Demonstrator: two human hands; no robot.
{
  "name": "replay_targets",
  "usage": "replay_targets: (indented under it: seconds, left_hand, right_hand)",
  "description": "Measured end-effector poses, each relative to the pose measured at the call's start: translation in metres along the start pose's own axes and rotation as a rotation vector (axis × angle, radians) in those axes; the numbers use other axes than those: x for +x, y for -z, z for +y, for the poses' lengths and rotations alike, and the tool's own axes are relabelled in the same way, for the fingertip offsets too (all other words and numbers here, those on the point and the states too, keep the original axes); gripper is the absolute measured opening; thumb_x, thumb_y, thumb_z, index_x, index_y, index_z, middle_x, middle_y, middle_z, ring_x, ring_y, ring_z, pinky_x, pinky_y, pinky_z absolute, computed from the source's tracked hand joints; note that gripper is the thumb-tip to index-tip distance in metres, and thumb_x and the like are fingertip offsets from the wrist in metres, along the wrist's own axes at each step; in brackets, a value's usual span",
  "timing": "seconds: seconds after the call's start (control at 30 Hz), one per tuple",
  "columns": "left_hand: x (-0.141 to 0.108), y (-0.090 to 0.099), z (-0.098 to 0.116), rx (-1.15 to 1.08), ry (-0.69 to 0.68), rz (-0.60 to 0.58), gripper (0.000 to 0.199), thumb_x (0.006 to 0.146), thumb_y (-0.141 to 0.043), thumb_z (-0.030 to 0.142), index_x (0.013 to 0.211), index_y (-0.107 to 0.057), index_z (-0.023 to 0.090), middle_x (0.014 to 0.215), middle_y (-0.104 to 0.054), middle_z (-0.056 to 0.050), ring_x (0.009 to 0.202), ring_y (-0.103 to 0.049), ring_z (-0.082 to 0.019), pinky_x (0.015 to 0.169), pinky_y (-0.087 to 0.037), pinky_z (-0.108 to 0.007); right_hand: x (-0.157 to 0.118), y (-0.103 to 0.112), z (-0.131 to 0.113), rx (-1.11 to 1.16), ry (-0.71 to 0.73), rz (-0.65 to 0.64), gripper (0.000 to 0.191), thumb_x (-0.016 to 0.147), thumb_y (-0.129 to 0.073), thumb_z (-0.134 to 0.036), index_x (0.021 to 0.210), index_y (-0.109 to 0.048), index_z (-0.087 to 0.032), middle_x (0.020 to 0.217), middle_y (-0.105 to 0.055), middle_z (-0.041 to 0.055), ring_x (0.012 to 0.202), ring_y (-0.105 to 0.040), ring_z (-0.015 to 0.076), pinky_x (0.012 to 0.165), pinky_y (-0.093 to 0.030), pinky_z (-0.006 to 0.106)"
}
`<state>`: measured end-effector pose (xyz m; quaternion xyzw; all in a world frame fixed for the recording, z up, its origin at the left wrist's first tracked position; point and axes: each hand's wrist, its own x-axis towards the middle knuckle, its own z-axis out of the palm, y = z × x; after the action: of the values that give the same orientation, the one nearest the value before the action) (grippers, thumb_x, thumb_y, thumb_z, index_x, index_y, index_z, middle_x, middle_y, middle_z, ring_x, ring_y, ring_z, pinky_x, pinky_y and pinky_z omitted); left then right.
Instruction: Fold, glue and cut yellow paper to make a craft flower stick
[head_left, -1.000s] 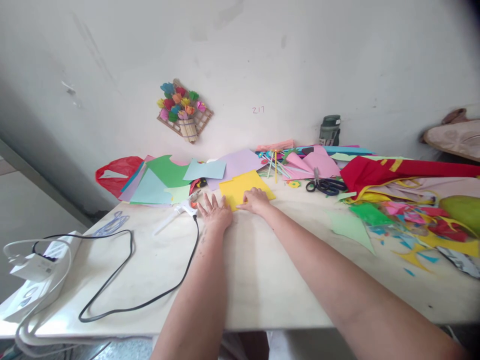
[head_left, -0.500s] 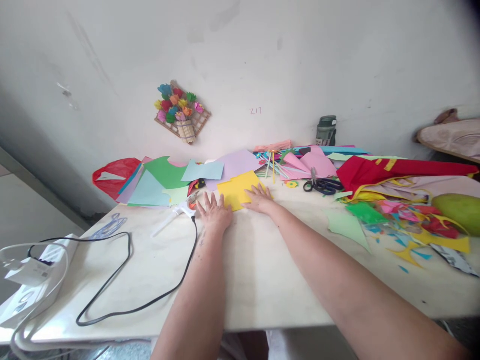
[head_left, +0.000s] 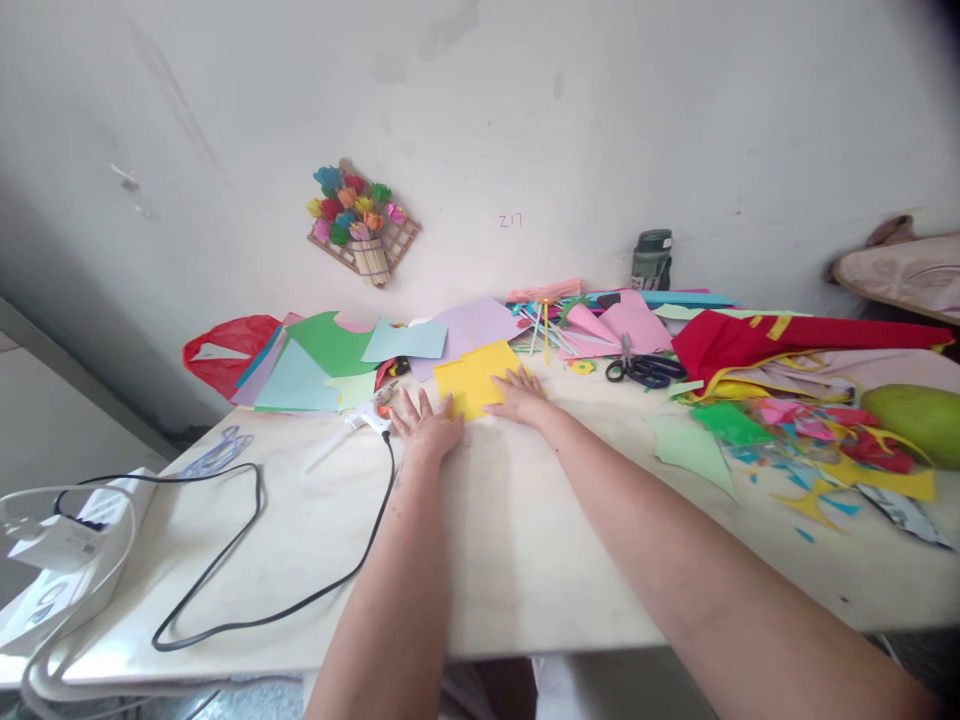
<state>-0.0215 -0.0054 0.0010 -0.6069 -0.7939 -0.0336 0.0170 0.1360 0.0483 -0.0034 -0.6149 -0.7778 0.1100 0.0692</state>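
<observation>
Yellow paper [head_left: 472,382] lies flat on the table between my two hands. My left hand [head_left: 427,427] rests with spread fingers at the paper's left edge, its thumb touching the corner and its other fingers close to the white glue gun [head_left: 367,416]. On the right part of the paper lies my right hand [head_left: 517,397], palm down and fingers apart. Neither hand grips anything.
Coloured sheets [head_left: 337,345] lie along the wall. Black-handled scissors [head_left: 645,368] rest right of my hands, with paper scraps [head_left: 817,420] further right. A black cord [head_left: 259,510] loops toward a power strip [head_left: 112,510] at left.
My left hand has shifted very slightly left and its fingers look a little differently bent. The right hand and the yellow paper are nearly unchanged.
</observation>
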Motion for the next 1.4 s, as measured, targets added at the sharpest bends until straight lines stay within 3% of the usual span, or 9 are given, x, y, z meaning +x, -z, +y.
replay_targets:
  seconds: [0.27,0.47,0.63,0.8,0.93,1.03,1.1,1.2,1.4]
  left_hand:
    - [0.0,-0.002,0.002,0.013,-0.005,0.013,0.047,0.082,-0.026,0.041,0.129,-0.03,0.039,0.144,-0.009,0.004,0.125,0.019,-0.031,0.094,0.012,-0.06]
    - [-0.004,0.004,0.004,0.0,-0.017,0.01,0.048,0.082,-0.029,0.038,0.13,-0.03,0.037,0.144,-0.011,0.002,0.125,0.019,-0.031,0.095,0.011,-0.06]
    - [-0.008,0.007,0.007,-0.011,-0.037,0.035,0.048,0.082,-0.031,0.033,0.13,-0.03,0.037,0.143,-0.014,0.001,0.127,0.014,-0.031,0.095,0.01,-0.061]
    - [-0.008,0.007,0.008,-0.053,-0.077,0.055,0.052,0.08,-0.035,0.025,0.131,-0.029,0.033,0.143,-0.018,-0.003,0.129,0.007,-0.031,0.097,0.003,-0.06]
    - [-0.007,0.01,0.009,-0.081,-0.181,0.186,0.054,0.078,-0.038,0.021,0.131,-0.032,0.029,0.141,-0.023,-0.004,0.13,-0.003,-0.028,0.1,-0.007,-0.057]
    - [-0.008,0.012,0.014,-0.166,-0.334,0.283,0.047,0.081,-0.036,0.022,0.127,-0.039,0.024,0.137,-0.033,-0.003,0.126,-0.026,-0.021,0.104,-0.019,-0.042]
    - [-0.011,0.011,0.021,-0.225,-0.476,0.225,0.043,0.083,-0.033,0.027,0.125,-0.042,0.023,0.133,-0.039,-0.001,0.12,-0.036,-0.015,0.102,-0.026,-0.03]
    - [-0.015,0.007,0.031,-0.187,-0.703,0.028,0.049,0.085,-0.028,0.041,0.128,-0.038,0.021,0.137,-0.032,-0.001,0.125,-0.028,-0.014,0.104,-0.022,-0.029]
    - [-0.017,0.003,0.034,-0.059,-0.714,-0.118,0.059,0.084,-0.013,0.052,0.135,-0.022,0.023,0.143,-0.013,0.001,0.131,-0.006,-0.019,0.105,-0.01,-0.043]
  right_hand:
    - [-0.001,0.0,0.005,-0.03,0.016,0.015,0.069,0.075,-0.036,-0.06,0.135,-0.018,-0.032,0.144,-0.008,0.0016,0.13,0.007,0.0244,0.101,0.002,0.047]
    - [-0.002,0.008,0.03,0.006,-0.04,0.028,0.065,0.078,-0.037,-0.054,0.135,-0.019,-0.031,0.144,-0.013,0.0014,0.13,0.002,0.0247,0.101,-0.002,0.05]
    - [0.0,0.01,0.046,0.074,-0.025,0.083,0.054,0.078,-0.042,-0.046,0.129,-0.036,-0.028,0.141,-0.023,0.0023,0.128,-0.017,0.0226,0.102,-0.013,0.043]
    - [0.003,0.014,0.053,0.218,-0.136,0.347,0.033,0.081,-0.038,-0.026,0.106,-0.059,-0.025,0.12,-0.052,0.0027,0.105,-0.05,0.0167,0.086,-0.036,0.027]
    - [0.001,0.02,0.057,0.31,-0.209,0.425,0.024,0.076,-0.045,-0.028,0.09,-0.064,-0.024,0.1,-0.063,0.0016,0.091,-0.057,0.0162,0.073,-0.041,0.023]
    - [-0.003,0.023,0.057,0.356,-0.216,0.396,0.02,0.071,-0.051,-0.03,0.084,-0.065,-0.025,0.092,-0.065,-0.0001,0.085,-0.058,0.0152,0.066,-0.041,0.022]
    - [-0.005,0.024,0.055,0.35,-0.209,0.355,0.019,0.068,-0.053,-0.031,0.081,-0.066,-0.025,0.088,-0.066,-0.0005,0.082,-0.058,0.0152,0.064,-0.04,0.021]
    - [-0.007,0.025,0.052,0.304,-0.18,0.313,0.018,0.067,-0.054,-0.032,0.077,-0.067,-0.024,0.086,-0.067,-0.0001,0.079,-0.059,0.015,0.061,-0.039,0.021]
    - [-0.01,0.027,0.046,0.234,-0.14,0.252,0.02,0.068,-0.052,-0.034,0.076,-0.067,-0.023,0.083,-0.067,0.0009,0.075,-0.059,0.0143,0.057,-0.038,0.02]
